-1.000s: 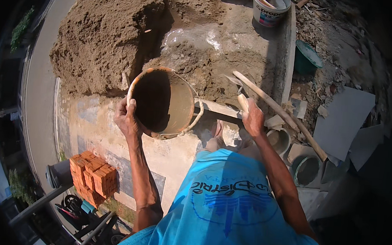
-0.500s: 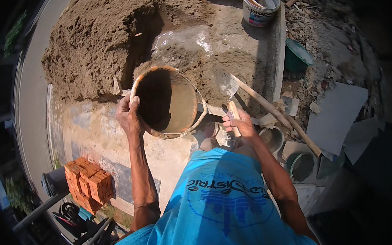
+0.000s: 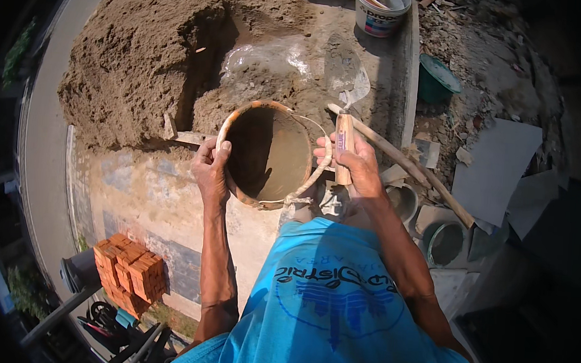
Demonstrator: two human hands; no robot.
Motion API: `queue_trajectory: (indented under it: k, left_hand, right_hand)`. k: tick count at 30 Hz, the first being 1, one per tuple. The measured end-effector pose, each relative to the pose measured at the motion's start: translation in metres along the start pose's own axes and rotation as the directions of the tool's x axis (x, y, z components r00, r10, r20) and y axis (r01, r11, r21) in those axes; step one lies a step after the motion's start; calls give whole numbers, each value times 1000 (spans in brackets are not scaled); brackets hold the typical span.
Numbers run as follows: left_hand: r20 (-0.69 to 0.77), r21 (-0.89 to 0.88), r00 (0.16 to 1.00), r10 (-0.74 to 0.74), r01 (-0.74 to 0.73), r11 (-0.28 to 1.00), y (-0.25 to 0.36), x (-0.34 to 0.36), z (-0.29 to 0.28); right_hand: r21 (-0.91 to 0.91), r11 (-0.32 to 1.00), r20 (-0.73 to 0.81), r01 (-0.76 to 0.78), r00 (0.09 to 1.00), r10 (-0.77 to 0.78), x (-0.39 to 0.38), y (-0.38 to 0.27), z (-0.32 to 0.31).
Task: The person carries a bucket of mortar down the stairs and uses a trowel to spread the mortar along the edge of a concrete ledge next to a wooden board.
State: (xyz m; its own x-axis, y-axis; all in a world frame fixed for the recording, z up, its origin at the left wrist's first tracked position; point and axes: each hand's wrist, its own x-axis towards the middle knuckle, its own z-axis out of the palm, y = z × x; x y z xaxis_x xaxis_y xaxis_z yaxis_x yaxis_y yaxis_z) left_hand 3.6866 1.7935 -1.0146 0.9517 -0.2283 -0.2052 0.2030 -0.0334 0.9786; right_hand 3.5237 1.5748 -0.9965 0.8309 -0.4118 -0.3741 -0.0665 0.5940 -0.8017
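Left hand (image 3: 211, 171) grips the left rim of a mud-caked bucket (image 3: 269, 155), tilted so its mouth faces up toward the camera. Right hand (image 3: 355, 164) is clenched on a trowel's wooden handle (image 3: 344, 145), long axis running away from the person, blade (image 3: 357, 87) pointing toward the sand pile (image 3: 139, 52). Bucket's underside hidden; its rope bail (image 3: 314, 176) loops at the right rim. Interior coated grey-brown.

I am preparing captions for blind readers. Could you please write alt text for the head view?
A person's left hand grips the rim of a mud-stained bucket while the right hand holds a trowel by its wooden handle. Beyond them lies a sand pile with wet mortar; red bricks are stacked lower left.
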Motion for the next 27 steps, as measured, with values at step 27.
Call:
queue_trajectory:
  k: [27]
  left_hand:
    - [83,428,992,91,-118,896,28,19,20]
  right_hand:
    - [-893,395,133,214,966,-221,-33,-10,-46]
